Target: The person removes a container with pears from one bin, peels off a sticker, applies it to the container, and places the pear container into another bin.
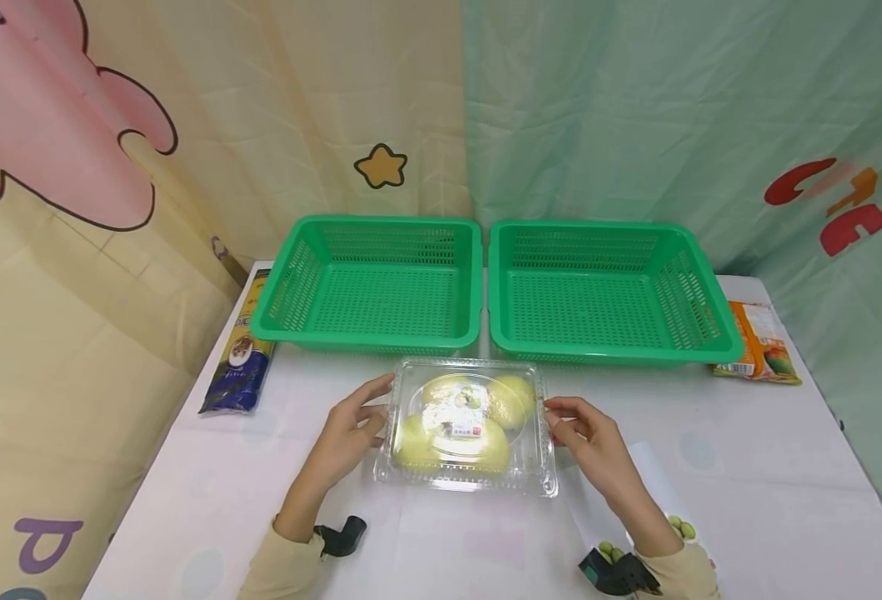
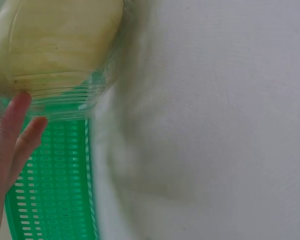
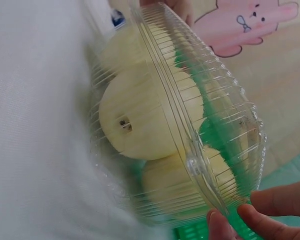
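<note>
A clear plastic clamshell box (image 1: pixel 441 477) of pale yellow-green fruit (image 1: pixel 512 402), with a white label (image 1: pixel 468 408) on its lid, is held between both hands in front of the baskets. My left hand (image 1: pixel 353 433) grips its left side, and two of those fingers (image 2: pixel 12 122) press on its ribbed wall in the left wrist view. On the opposite side, my right hand (image 1: pixel 589 442) pinches the edge between thumb and fingers. The right wrist view shows this ribbed side of the box (image 3: pixel 155 100), with the fruit stacked close inside.
Two green plastic baskets (image 1: pixel 366 342) (image 1: pixel 613 354) stand side by side behind the box. A blue and yellow packet (image 1: pixel 240 354) lies at the left table edge. An orange bag (image 1: pixel 767 346) sits partly behind the right basket. A white packet (image 1: pixel 654 475) with green fruit pictures lies under my right forearm.
</note>
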`<state>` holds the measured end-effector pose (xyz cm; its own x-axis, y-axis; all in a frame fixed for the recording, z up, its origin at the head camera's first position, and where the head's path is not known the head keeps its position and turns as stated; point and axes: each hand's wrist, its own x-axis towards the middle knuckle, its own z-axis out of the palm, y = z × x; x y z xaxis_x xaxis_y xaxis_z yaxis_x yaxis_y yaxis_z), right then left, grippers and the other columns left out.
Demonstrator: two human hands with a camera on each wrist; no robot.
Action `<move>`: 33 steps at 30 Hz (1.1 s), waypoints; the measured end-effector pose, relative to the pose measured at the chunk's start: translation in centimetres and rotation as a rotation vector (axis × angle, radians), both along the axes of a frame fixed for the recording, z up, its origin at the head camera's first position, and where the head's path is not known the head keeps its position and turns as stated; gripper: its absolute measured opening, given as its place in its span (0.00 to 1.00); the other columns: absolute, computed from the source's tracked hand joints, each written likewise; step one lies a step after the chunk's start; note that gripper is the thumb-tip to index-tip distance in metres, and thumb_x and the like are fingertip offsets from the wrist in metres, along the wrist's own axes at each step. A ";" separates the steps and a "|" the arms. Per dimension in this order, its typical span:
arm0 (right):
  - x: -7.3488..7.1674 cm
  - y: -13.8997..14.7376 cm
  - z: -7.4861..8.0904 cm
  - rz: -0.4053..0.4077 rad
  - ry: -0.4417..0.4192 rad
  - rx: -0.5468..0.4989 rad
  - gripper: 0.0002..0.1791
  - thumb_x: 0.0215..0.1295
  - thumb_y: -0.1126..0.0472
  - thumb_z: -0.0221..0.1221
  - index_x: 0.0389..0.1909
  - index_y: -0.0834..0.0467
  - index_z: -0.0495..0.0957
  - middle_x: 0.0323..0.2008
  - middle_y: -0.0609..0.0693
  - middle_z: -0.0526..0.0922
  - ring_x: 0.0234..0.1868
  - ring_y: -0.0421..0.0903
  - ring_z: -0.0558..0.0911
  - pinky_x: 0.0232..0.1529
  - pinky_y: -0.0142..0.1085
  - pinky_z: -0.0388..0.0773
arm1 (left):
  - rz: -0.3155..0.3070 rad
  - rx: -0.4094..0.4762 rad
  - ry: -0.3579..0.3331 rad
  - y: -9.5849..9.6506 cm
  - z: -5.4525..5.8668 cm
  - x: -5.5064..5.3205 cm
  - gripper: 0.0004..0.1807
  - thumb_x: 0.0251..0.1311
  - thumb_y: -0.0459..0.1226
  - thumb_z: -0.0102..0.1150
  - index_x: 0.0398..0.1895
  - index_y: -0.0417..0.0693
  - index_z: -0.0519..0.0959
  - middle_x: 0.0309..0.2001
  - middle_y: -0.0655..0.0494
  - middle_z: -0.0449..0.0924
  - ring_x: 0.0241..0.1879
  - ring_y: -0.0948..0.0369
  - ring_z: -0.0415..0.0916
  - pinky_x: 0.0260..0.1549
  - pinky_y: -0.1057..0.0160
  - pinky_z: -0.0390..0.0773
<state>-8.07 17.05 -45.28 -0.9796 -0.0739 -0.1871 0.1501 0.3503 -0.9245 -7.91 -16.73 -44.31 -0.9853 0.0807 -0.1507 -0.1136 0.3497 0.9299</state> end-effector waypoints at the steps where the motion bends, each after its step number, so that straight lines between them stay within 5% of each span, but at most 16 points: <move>1: 0.0 0.0 0.1 -0.001 0.001 -0.002 0.17 0.74 0.58 0.57 0.60 0.59 0.77 0.53 0.59 0.82 0.38 0.35 0.82 0.44 0.33 0.85 | -0.002 0.002 0.002 0.0 0.0 0.0 0.29 0.69 0.26 0.45 0.73 0.49 0.67 0.72 0.40 0.67 0.63 0.39 0.76 0.35 0.62 0.88; 33: 1.4 0.7 1.7 0.012 0.090 0.010 0.16 0.75 0.55 0.56 0.58 0.59 0.77 0.50 0.57 0.83 0.38 0.36 0.82 0.43 0.36 0.85 | -0.095 0.101 0.006 -0.5 1.4 0.2 0.26 0.74 0.35 0.50 0.74 0.44 0.65 0.74 0.42 0.65 0.63 0.41 0.76 0.37 0.62 0.88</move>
